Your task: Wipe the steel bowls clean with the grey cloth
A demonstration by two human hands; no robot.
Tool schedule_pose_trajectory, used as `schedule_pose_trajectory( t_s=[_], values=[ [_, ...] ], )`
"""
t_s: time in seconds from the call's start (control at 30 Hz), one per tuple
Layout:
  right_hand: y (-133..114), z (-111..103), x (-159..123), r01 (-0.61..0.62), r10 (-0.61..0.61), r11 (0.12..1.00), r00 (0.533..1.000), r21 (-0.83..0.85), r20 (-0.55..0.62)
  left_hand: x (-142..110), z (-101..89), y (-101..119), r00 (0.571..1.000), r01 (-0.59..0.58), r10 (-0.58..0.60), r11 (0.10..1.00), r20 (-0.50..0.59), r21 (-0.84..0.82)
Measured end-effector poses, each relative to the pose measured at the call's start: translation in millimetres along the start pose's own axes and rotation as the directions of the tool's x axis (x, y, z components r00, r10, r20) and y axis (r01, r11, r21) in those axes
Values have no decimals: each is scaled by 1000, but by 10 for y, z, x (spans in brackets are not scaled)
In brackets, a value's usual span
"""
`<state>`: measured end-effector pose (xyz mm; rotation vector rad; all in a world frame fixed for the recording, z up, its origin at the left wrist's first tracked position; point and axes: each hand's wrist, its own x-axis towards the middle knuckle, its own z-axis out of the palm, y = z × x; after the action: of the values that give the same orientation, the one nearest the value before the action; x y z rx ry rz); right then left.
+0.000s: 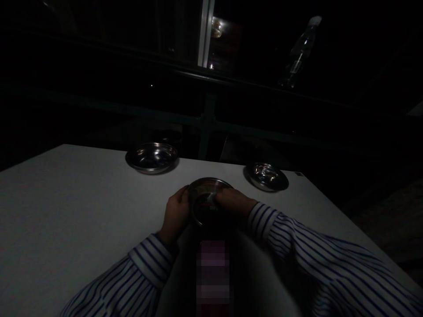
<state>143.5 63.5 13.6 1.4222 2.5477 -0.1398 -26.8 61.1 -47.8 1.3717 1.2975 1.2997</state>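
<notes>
Left hand (pixel 176 214) clasps a metal bowl (pixel 200 189) at nine o'clock as right hand (pixel 235 200), grip unclear, reaches in from three, likely needing steadiness next.

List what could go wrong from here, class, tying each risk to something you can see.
1. The middle bowl could tip if the right hand, which appears to reach in over its rim, presses down while the left hand slips.
2. The left bowl and right bowl sit near the table's far edge; a knock might send one off.
3. Dim light may hide spills.
</notes>
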Motion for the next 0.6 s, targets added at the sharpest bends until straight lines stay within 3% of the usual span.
schedule_pose_trajectory(
  t_s=[0.17, 0.33, 0.5, 0.6],
  values=[
    [-132, 92, 252, 126, -118, 990, 987, 68, -104, -17, -17, 51, 1000, 13, -14, 1000, -8, -14],
    [-194, 245, 304, 241, -229, 962, 968, 127, -102, -9, -19, 44, 1000, 26, -26, 999, -11, -19],
    [44, 212, 167, 121, -101, 985, 983, 126, -154, -15, -19, 52, 997, 67, -64, 995, 39, -76],
    [26, 155, 192, 58, -36, 990, 986, 130, -162, -13, -4, 52, 997, 75, -73, 993, 24, -90]
  ],
)
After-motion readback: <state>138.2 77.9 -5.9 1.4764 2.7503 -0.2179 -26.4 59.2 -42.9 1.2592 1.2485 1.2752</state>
